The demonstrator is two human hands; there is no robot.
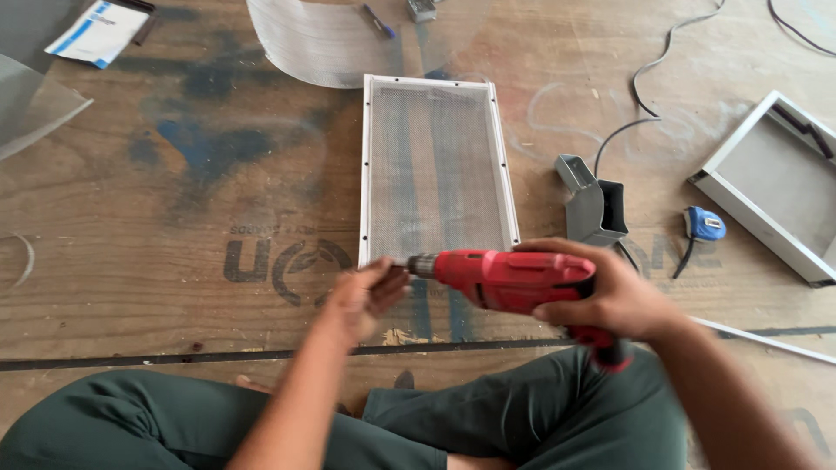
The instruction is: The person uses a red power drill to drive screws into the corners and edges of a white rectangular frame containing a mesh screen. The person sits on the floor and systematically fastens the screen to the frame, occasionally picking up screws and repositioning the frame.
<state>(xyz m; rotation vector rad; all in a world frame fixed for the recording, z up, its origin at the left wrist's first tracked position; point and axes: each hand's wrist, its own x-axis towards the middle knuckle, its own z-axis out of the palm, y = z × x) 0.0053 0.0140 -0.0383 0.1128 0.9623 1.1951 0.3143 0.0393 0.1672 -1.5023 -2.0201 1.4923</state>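
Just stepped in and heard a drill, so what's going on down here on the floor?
A person sits cross-legged on a plywood floor. Their right hand grips a red power drill, held sideways and pointing left. Their left hand is at the drill's chuck end, fingers on or just beside it. Right in front lies a white rectangular frame filled with metal mesh. A grey metal bracket and a blue tape measure lie to the right.

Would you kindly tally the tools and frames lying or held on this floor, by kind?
Drills: 1, red drill in the right hand
Mesh frames: 1
Empty frames: 1
Tape measures: 1
Total: 4
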